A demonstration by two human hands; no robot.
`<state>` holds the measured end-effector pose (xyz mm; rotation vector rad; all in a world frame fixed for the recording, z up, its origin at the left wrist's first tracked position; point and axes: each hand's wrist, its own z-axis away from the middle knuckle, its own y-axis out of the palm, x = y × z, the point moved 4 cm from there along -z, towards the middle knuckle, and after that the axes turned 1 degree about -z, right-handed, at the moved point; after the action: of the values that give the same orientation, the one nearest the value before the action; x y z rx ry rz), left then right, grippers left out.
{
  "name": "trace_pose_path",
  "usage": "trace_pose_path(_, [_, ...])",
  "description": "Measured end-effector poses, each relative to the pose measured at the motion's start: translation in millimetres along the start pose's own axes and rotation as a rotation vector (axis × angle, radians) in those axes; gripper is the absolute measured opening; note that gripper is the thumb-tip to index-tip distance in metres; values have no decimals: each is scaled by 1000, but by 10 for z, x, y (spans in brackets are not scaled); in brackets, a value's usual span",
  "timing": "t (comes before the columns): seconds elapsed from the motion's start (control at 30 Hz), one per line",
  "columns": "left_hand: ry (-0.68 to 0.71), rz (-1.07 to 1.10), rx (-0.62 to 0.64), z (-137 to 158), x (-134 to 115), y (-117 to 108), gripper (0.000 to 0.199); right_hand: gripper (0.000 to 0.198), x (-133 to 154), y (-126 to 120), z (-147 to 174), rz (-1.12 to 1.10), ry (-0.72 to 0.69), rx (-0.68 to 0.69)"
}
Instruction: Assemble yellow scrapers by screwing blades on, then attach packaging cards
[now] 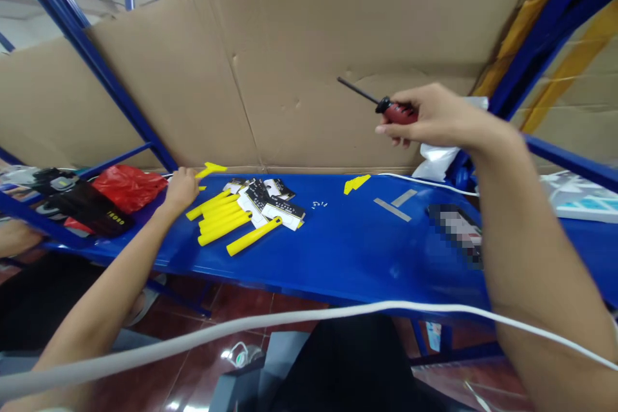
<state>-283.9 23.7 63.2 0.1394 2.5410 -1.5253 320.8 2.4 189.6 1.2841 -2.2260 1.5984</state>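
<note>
My right hand (420, 117) is raised above the table, closed around the red and black handle of a screwdriver (398, 112); its dark shaft points up and left. At the table's back left, my left hand (182, 190) is closed on a forked yellow plastic piece (211, 169) that sticks out to the right of the fingers. Several yellow tubes (224, 222) lie side by side near that hand. Beside them is a loose pile of black and white printed cards (270, 203). Tiny pale bits, perhaps screws (318, 205), are scattered right of the cards.
More flat yellow pieces (356, 184) and two grey strips (392, 209) lie on the blue table (333, 257). A blurred-out phone-like object (456, 232) rests at right. A red bag (128, 188) and black case (82, 203) are left, near another person's arm (19, 237). A white cable (309, 315) crosses in front.
</note>
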Motion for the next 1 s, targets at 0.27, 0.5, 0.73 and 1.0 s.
trace_pose_path(0.27, [88,767,-345,149,-989,-395,29,33,-1074,710,402,257,282,164])
trace_pose_path(0.5, [170,1681,200,633,-2732,-3,34,35,-1365,1153,555,253,340,297])
trace_pose_path(0.73, [117,1805,534,833,-3513,455,49,32,-1478,1244,578,148,391,295])
trace_pose_path(1.0, [-31,1731,724,1001,-3489,830,53,29,-1262,1142,483,-50,283,-109])
